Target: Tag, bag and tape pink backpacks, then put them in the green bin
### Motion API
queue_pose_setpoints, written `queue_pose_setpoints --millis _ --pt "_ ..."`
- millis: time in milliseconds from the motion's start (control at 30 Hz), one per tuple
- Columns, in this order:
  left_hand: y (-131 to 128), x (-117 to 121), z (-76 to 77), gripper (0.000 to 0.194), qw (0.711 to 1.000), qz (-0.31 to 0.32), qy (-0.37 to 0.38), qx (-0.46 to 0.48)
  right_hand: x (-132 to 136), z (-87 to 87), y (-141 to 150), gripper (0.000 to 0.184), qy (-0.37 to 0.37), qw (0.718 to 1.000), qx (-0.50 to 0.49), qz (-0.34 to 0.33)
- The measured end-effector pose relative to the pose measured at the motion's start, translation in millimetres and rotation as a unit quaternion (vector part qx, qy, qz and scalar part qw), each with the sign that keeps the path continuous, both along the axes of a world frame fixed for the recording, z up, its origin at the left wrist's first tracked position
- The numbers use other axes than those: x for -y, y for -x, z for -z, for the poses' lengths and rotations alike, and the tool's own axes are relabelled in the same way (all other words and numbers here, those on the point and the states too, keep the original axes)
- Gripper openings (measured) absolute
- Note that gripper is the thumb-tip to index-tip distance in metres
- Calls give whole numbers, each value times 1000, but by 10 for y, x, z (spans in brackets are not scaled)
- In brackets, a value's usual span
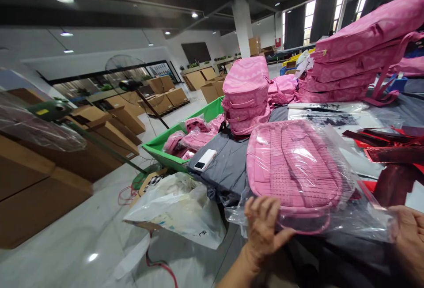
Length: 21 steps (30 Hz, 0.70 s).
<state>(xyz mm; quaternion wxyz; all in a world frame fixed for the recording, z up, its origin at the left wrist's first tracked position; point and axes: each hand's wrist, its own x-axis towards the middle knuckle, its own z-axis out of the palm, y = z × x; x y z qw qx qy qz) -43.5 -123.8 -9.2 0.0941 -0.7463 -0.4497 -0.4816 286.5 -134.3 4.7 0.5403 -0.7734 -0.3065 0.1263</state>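
From the head camera, two bare hands work at a table [228,164] covered in grey cloth, where one pink backpack [294,164] lies flat inside one clear plastic bag [359,224]. Behind it stand two piles of pink backpacks: a short pile [247,91] straight beyond, and a taller pile [351,60] to the right, of at least three. One white device [206,160] lies near the table's left edge, beside one green bin [167,159] of pink goods; red strips [394,153] crowd the right side. The bag reaches the table's near edge; bare floor [82,252] opens at lower left. The left hand [263,224] bends its fingers over the bag's near left edge, thumb spread apart; whether they clamp cannot be told. The right hand [409,233], blurred, has its fingers clamped on the bag's near right corner. The bagged backpack lies between the hands, just beyond the left fingertips.
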Motion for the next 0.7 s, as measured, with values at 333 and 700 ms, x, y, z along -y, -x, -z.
queue_pose_setpoints --millis 333,700 --pt "-324 52 -312 35 991 50 103 -72 -22 4 24 23 -81 994 -71 -13" --pt "-317 92 -155 55 991 -8 57 -123 -14 15 0 25 -67 996 -64 -13"
